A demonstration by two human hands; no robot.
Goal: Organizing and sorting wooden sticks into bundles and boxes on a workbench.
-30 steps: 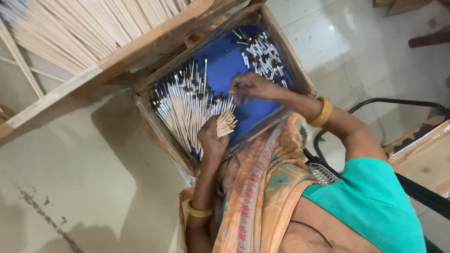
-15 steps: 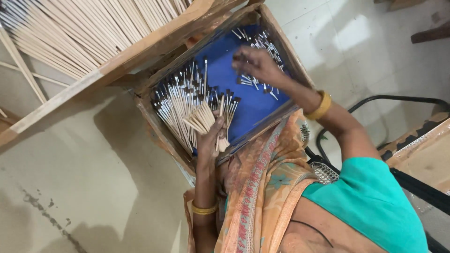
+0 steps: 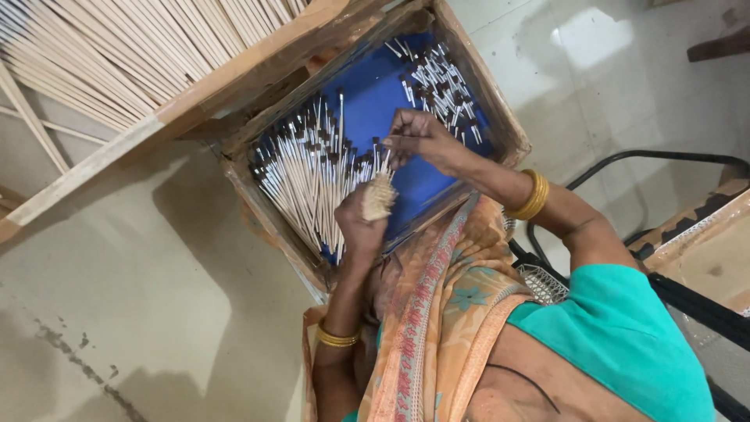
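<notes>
Figure: sorting of dark-tipped sticks in a wooden tray (image 3: 512,141) lined with a blue sheet (image 3: 375,98); the tray serves as the landmark.

Left hand (image 3: 361,223), at the tray's near edge, is closed firmly around a bundle of thin sticks (image 3: 380,195). The bundle stands upright, its cut ends facing the camera, probably so the sticks stay aligned and more can be slipped in.

Right hand (image 3: 418,139), over the middle of the tray, has its fingers curled and pinched together. It appears to hold one or a few sticks at the fingertips; the exact number cannot be told.

A large heap of sticks (image 3: 312,176) lies fanned across one end of the tray, with the dark tips pointing towards the far wall. A smaller scatter of loose sticks (image 3: 437,82) lies at the opposite end. The blue sheet between the two groups probably makes the pale shafts easier to see and pick.

Beyond the tray's far wall, a wooden rack (image 3: 234,82) carries long, bare sticks (image 3: 117,55). Beside the tray, a pale floor (image 3: 117,312) shows.
</notes>
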